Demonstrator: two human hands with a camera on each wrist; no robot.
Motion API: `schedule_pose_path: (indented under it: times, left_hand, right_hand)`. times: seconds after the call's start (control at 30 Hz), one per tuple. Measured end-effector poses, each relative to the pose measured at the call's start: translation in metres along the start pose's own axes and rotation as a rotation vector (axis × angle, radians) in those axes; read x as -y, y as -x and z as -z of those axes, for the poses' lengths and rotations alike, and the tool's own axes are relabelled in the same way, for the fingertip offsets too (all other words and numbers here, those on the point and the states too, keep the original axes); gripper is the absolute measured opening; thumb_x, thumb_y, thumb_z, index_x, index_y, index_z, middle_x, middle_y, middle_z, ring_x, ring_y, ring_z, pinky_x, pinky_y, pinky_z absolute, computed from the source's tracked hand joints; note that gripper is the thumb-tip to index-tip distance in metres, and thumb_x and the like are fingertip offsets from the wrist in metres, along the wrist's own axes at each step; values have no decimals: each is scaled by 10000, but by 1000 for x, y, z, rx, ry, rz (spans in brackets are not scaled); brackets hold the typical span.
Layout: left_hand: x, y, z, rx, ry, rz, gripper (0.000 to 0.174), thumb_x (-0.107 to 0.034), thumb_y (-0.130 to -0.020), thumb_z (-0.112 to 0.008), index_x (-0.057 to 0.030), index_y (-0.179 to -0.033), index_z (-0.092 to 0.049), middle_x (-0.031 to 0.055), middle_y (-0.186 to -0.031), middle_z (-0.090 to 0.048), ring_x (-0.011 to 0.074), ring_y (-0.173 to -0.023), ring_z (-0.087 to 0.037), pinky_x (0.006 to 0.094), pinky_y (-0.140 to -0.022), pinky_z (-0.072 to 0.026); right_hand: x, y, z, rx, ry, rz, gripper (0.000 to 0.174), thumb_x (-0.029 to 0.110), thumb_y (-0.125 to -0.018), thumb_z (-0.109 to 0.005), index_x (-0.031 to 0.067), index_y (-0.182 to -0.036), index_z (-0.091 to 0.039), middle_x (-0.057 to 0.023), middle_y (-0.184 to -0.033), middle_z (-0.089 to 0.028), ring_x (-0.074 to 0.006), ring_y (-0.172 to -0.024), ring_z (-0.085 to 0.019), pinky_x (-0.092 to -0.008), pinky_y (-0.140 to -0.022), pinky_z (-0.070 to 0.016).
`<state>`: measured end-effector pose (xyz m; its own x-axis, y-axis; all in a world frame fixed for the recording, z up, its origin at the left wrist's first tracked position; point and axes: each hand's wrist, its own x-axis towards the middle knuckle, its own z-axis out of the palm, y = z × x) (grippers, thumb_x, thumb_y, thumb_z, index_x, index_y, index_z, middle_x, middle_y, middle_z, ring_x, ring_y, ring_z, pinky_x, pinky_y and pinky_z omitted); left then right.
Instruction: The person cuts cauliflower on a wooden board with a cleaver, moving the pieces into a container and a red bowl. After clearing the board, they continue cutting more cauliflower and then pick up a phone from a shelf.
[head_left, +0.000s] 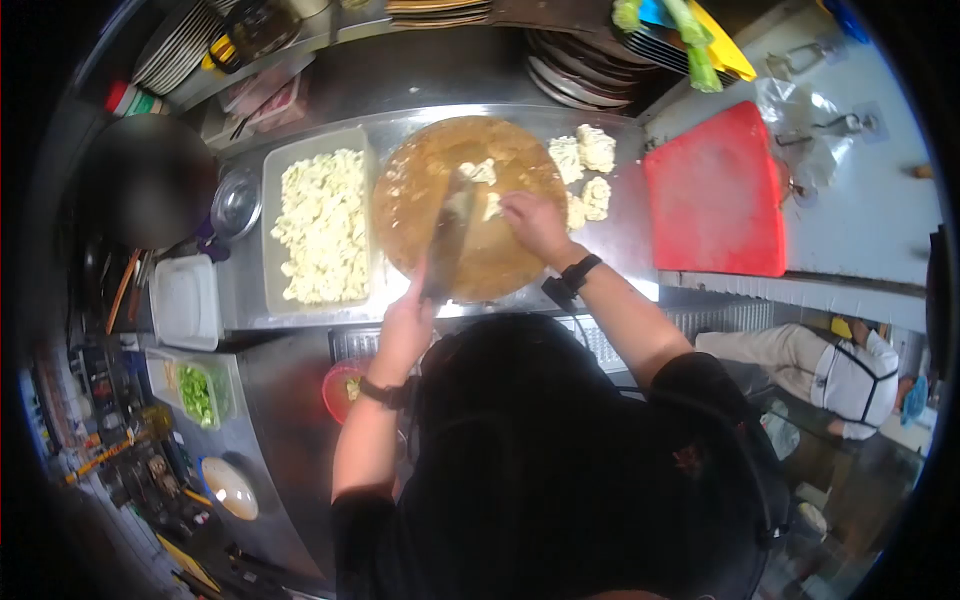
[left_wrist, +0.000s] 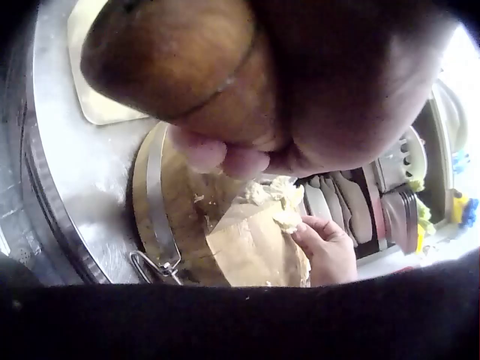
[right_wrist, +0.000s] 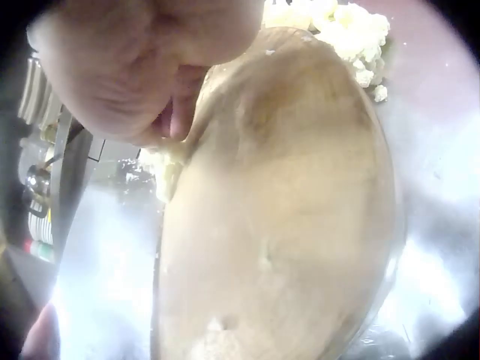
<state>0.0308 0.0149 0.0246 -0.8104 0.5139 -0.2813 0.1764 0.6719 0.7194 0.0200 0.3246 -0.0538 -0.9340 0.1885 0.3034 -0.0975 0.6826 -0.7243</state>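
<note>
My left hand [head_left: 405, 325] grips a cleaver [head_left: 452, 235], its fingers curled round the wooden handle [left_wrist: 180, 56]. The broad blade [right_wrist: 109, 247] is over the round wooden board [head_left: 505, 262]. From the right, my right hand [head_left: 538, 228] pinches a pale cauliflower piece [left_wrist: 287, 220] beside the blade; in the right wrist view that hand [right_wrist: 142, 67] partly hides the piece [right_wrist: 166, 169]. Another cauliflower clump [head_left: 480, 171] lies near the blade's far end.
Left of the board stands a tray [head_left: 370, 165] of cut florets. Larger cauliflower pieces [head_left: 597, 148] lie to its right, then a red board [head_left: 715, 190]. Stacked plates [head_left: 580, 75] are behind. A red bowl [head_left: 334, 393] sits below left; another person [head_left: 850, 380] is at far right.
</note>
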Motion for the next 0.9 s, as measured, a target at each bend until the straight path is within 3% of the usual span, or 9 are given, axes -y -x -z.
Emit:
schedule_pose_path:
  times: [0.07,0.2,0.27,0.43,0.5,0.6,0.7,0.73,0.9]
  left_hand:
    - [0,9,-1,-148,14,-30,730,-25,-966,-556,-201,-1644,-348,317,-843,-658,493,-758,-666,544,-667,-499]
    - [-16,20,11,-149,56,-49,743,-19,-960,-596,-202,-1642,-363,308,-817,-644,479,-737,-664,507,-693,-524]
    - [-25,15,12,49,60,44,765,13,-968,-620,-227,-1646,-359,260,-932,-717,355,-785,-713,335,-786,-547]
    - [-23,-15,-12,80,-6,-165,717,-28,-979,-591,-221,-1637,-378,290,-784,-636,403,-675,-662,429,-685,-534]
    - [-26,-20,-11,28,-12,-12,721,-17,-983,-588,-224,-1639,-372,296,-794,-642,417,-692,-668,430,-690,-536]
    - [-7,-23,-10,-92,-5,-79,740,-4,-986,-595,-229,-1648,-355,285,-790,-637,363,-627,-611,408,-664,-525]
    - [-8,-20,-1,-128,-28,-32,740,2,-986,-594,-201,-1652,-346,280,-816,-651,307,-597,-558,388,-658,-521]
    - [-9,-18,0,-131,-39,-28,741,6,-983,-589,-194,-1654,-344,270,-804,-647,286,-597,-555,382,-654,-518]
    - [-9,-13,0,-171,-67,-48,747,9,-978,-579,-194,-1657,-341,226,-744,-621,232,-600,-550,358,-640,-504]
  right_hand:
    - [3,2,8,55,8,145,215,53,-914,-718,25,-1126,-735,-179,-1163,-732,-357,-1077,-702,-409,-941,-575]
    - [-9,5,46,-175,105,6,373,-56,-876,-612,40,-1224,-705,-195,-1343,-655,-407,-1242,-611,-453,-1075,-504]
    - [-47,7,65,-287,212,-72,398,-68,-852,-601,39,-1221,-702,-194,-1327,-657,-406,-1221,-617,-454,-1069,-505]
    - [-104,36,98,-406,423,-286,433,-74,-806,-594,39,-1211,-697,-194,-1278,-655,-400,-1172,-630,-459,-1031,-521]
    - [-106,51,102,-318,328,-257,413,-37,-805,-615,49,-1200,-701,-195,-1250,-654,-400,-1151,-642,-458,-993,-541]
    - [-98,71,95,-117,235,-185,456,78,-842,-691,87,-1298,-668,-188,-1310,-624,-404,-1103,-669,-468,-949,-565]
    - [-67,77,90,124,265,-336,565,216,-880,-745,130,-1419,-599,-177,-1400,-574,-406,-1068,-691,-479,-915,-584]
    - [-71,80,83,139,332,-327,669,313,-893,-767,160,-1501,-531,-169,-1479,-518,-398,-1072,-699,-483,-906,-589]
    - [-96,81,58,-27,262,-406,543,247,-893,-747,111,-1398,-604,-193,-1398,-585,-379,-1070,-707,-466,-894,-592]
